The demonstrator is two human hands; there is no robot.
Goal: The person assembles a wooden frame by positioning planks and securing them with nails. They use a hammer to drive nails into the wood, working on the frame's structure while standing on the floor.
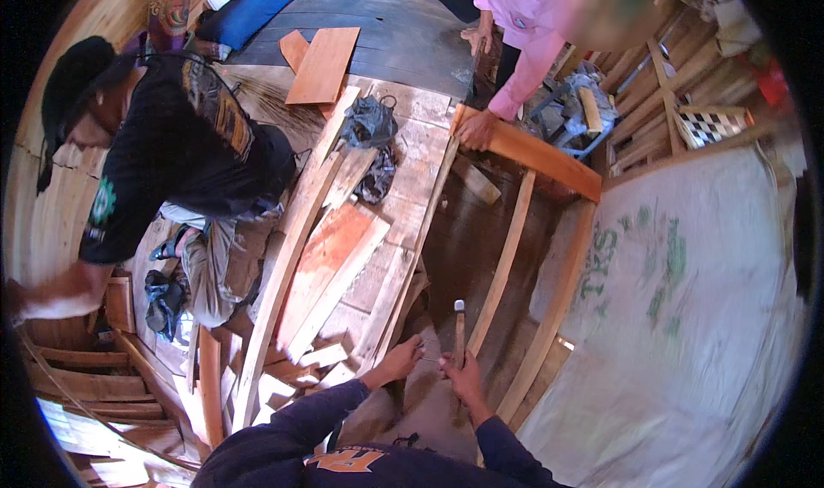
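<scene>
My right hand (464, 380) is closed round the wooden handle of an upright hammer (459, 329), its small pale metal head at the top. My left hand (398, 359) is a short way to the left, fingers pinched together. Between the two hands runs a thin light line, perhaps a nail or wire, too small to tell. Just beyond them, long wooden rails (505, 260) of an open frame stretch away over the floor. At its far end lies a reddish board (536, 156), which a co-worker in a pink shirt (536, 24) touches with one hand.
To the left, another person in a black shirt (184, 136) bends among planks. A long beam (287, 256), a reddish board (322, 265), offcuts and black plastic bags (369, 123) lie between us. A pale printed sheet (669, 299) covers the right side. A blue cushion (249, 14) is at the back.
</scene>
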